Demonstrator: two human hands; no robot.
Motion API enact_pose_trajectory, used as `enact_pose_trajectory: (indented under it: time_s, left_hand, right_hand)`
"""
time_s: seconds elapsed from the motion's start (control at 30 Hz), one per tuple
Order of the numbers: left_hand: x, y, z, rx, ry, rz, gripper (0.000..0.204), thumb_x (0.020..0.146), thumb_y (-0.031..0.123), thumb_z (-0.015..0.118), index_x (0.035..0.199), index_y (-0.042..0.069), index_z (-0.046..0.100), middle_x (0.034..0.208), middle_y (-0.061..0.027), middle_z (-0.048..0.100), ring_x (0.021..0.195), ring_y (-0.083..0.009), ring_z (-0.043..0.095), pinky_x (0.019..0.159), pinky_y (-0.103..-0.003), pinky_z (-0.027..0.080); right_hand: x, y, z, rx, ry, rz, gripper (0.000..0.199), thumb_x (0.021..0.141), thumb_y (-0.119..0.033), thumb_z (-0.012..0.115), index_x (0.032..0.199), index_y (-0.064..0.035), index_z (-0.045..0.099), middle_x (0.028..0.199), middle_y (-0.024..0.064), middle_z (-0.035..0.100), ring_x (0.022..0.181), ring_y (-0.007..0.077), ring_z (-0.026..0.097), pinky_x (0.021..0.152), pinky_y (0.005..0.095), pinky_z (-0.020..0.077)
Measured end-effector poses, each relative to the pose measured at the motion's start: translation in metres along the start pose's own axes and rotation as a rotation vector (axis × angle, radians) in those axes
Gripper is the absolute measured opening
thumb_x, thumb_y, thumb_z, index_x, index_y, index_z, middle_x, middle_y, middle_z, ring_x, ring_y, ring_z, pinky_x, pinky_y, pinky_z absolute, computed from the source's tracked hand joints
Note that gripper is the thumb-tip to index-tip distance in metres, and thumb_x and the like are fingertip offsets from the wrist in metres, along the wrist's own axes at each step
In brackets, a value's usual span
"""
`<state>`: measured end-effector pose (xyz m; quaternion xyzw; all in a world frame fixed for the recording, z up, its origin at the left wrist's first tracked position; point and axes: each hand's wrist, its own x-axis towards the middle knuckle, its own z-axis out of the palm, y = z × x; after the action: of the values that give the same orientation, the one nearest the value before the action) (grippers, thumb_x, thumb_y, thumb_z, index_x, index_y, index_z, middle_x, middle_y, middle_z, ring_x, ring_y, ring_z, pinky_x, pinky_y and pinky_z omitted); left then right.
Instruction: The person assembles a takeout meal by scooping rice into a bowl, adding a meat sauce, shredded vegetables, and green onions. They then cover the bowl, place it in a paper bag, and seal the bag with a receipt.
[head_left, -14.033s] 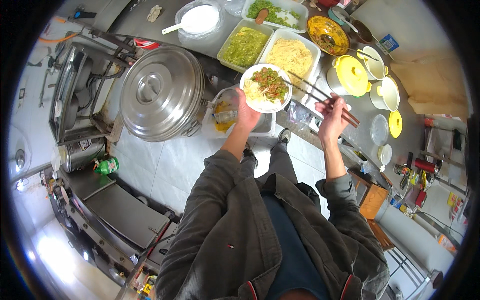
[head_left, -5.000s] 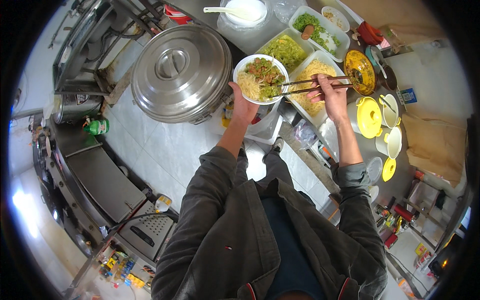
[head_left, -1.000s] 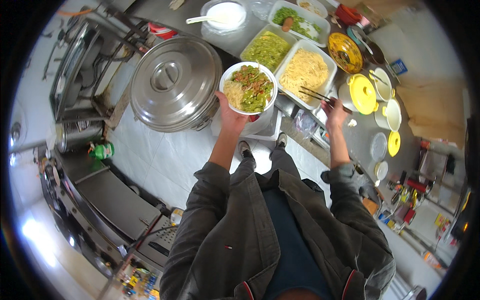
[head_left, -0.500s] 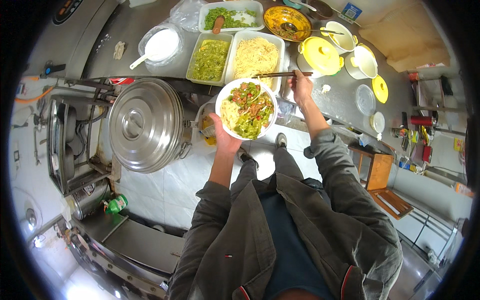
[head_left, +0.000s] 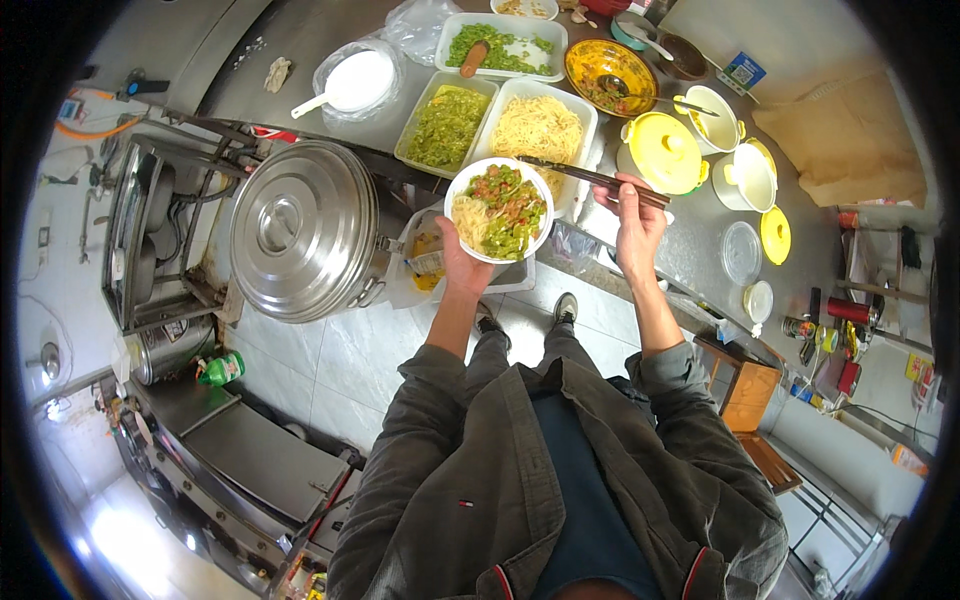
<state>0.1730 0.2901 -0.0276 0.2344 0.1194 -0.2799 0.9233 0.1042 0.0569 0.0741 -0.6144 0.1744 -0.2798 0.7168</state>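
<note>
My left hand [head_left: 463, 264] is closed around the lower left side of a white bowl [head_left: 449, 206], the thumb up by its rim. In the bowl lie pale noodles, chopped green vegetables and reddish-brown bits. A pair of dark chopsticks [head_left: 610, 183] is gripped in my right hand [head_left: 638, 224], to the right of the bowl. Their tips point left, just above the bowl's far rim and over the near part of a container of noodles [head_left: 541, 127]. No food shows between the tips. Left of the noodles stands a tub of chopped green vegetables [head_left: 450, 125].
Behind are a tray of chopped greens [head_left: 490, 50] and an orange-brown bowl [head_left: 580, 62] with a spoon. A yellow-lidded pot [head_left: 662, 150] stands right of the noodles. At left are a large lidded steel pot [head_left: 290, 230] and a white tub [head_left: 362, 80] in plastic.
My right hand has turned and moved slightly right and down, so the chopsticks now slant instead of lying level. The bowl remains in my left hand. The whole view has shifted a little.
</note>
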Motion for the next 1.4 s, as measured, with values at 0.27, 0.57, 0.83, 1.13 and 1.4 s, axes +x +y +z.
enact_pose_trajectory:
  time_s: [0.27, 0.57, 0.83, 1.13, 1.4]
  left_hand:
    - [0.006, 0.002, 0.011, -0.051, -0.003, 0.015, 0.082, 0.096, 0.07, 0.037, 0.154, 0.012, 0.031, 0.155, -0.009, 0.04, 0.14, -0.0291, 0.041, 0.116, -0.047, 0.035]
    - [-0.006, 0.018, -0.005, -0.061, -0.056, 0.028, 0.084, 0.095, 0.071, 0.037, 0.156, 0.013, 0.027, 0.158, -0.0084, 0.035, 0.143, -0.0289, 0.037, 0.117, -0.047, 0.035]
    - [-0.013, 0.007, 0.013, 0.035, -0.014, -0.06, 0.084, 0.096, 0.072, 0.033, 0.156, 0.013, 0.027, 0.158, -0.008, 0.035, 0.143, -0.0292, 0.037, 0.118, -0.047, 0.033]
    - [-0.027, -0.087, 0.034, 0.131, -0.132, -0.349, 0.09, 0.092, 0.076, 0.037, 0.156, 0.013, 0.027, 0.159, -0.0067, 0.033, 0.144, -0.0279, 0.035, 0.118, -0.047, 0.031]
    - [-0.009, -0.247, 0.056, 0.523, -0.098, -0.536, 0.092, 0.094, 0.077, 0.029, 0.156, 0.009, 0.028, 0.159, -0.0061, 0.035, 0.146, -0.022, 0.03, 0.12, -0.04, 0.021]
  right_hand:
    - [-0.018, -0.014, 0.006, -0.001, -0.077, -0.039, 0.027, 0.105, -0.017, 0.052, 0.117, 0.0054, 0.06, 0.099, 0.0148, 0.071, 0.089, 0.0215, 0.071, 0.081, 0.0343, 0.0581]
    - [0.014, 0.042, -0.022, 0.16, 0.274, 0.117, 0.028, 0.104, -0.018, 0.052, 0.118, 0.0059, 0.058, 0.1, 0.0173, 0.069, 0.086, 0.0228, 0.07, 0.081, 0.0353, 0.0599]
    - [0.039, 0.159, -0.016, -0.035, 0.407, 0.392, 0.023, 0.096, -0.023, 0.068, 0.096, -0.0007, 0.067, 0.07, 0.0051, 0.063, 0.056, 0.0134, 0.053, 0.051, 0.0289, 0.0422]
    - [-0.075, 0.04, -0.088, 0.189, 0.183, 0.674, 0.063, 0.109, -0.046, 0.029, 0.138, 0.006, 0.05, 0.137, 0.0158, 0.056, 0.119, 0.0263, 0.055, 0.104, 0.0411, 0.0398]
    - [-0.086, 0.04, -0.236, 0.056, 0.384, 0.7, 0.072, 0.108, -0.053, 0.024, 0.144, 0.006, 0.043, 0.144, 0.0151, 0.05, 0.127, 0.0274, 0.049, 0.11, 0.0423, 0.0358]
